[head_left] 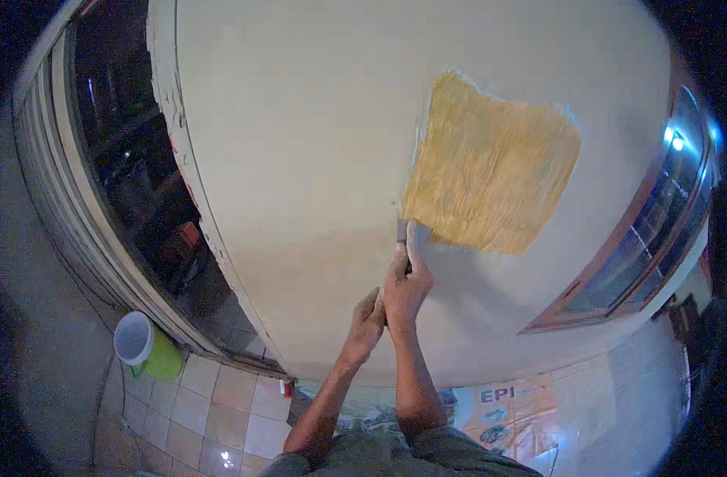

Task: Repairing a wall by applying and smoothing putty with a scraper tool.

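Your dark grey-green sleeves and shirt (pixel 363 457) lie nearest, with two bare forearms (pixel 417 381) reaching up to the wall; your right hand (pixel 410 294) is wrapped around a flat grey blade-like hand tool (pixel 402 231), a finger stretched along it; your left hand (pixel 366 326) is curled just below, against the right, though you cannot tell from here whether it grips the handle. The tool sits at the lower left corner of an ochre-yellow, streaky four-sided patch (pixel 495 163); too steep an angle or too hard a push could gouge the surface there, and a loose lower hand could let the tool skid.

Around the patch runs a smooth cream-coloured wall (pixel 300 119), pale blue-white along parts of the patch's edge; left is a dark opening (pixel 117 119) with a chipped pale frame, right a brown-framed glass window (pixel 658 222); below are beige and white floor tiles (pixel 192 397), a lime-green bucket with a white inside (pixel 166 354), and an orange printed sheet (pixel 530 405).
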The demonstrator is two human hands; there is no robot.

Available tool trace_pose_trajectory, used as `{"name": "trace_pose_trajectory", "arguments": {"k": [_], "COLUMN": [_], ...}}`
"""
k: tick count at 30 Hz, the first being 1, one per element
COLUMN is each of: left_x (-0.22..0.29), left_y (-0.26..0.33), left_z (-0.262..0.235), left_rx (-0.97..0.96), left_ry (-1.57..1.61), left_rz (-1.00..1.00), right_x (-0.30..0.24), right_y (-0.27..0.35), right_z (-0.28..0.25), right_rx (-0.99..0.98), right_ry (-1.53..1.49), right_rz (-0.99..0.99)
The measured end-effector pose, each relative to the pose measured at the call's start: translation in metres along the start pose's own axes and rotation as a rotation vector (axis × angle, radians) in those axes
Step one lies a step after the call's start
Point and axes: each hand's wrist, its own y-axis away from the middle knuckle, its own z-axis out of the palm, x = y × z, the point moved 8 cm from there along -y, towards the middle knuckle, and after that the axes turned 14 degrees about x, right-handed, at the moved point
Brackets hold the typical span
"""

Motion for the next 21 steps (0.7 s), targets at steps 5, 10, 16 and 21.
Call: {"name": "trace_pose_trajectory", "arguments": {"k": [5, 10, 16, 21], "left_x": [-0.011, 0.037, 0.024, 0.036], "left_y": [0.0, -0.01, 0.002, -0.003], "left_z": [0.002, 0.022, 0.009, 0.009], "left_rx": [0.11, 0.178, 0.264, 0.292], "left_ry": [-0.044, -0.128, -0.154, -0.099], "left_rz": [0.109, 0.212, 0.058, 0.075], "right_x": [0.022, 0.048, 0.049, 0.049], "right_y": [0.021, 0.003, 0.015, -0.005], "right_z": [-0.004, -0.003, 0.016, 0.031], "right_rx": [-0.145, 0.062, -0.22, -0.209], "right_ry": [-0.115, -0.402, -0.512, -0.457], "right_rz": [0.417, 0.483, 0.86, 0.675]}}
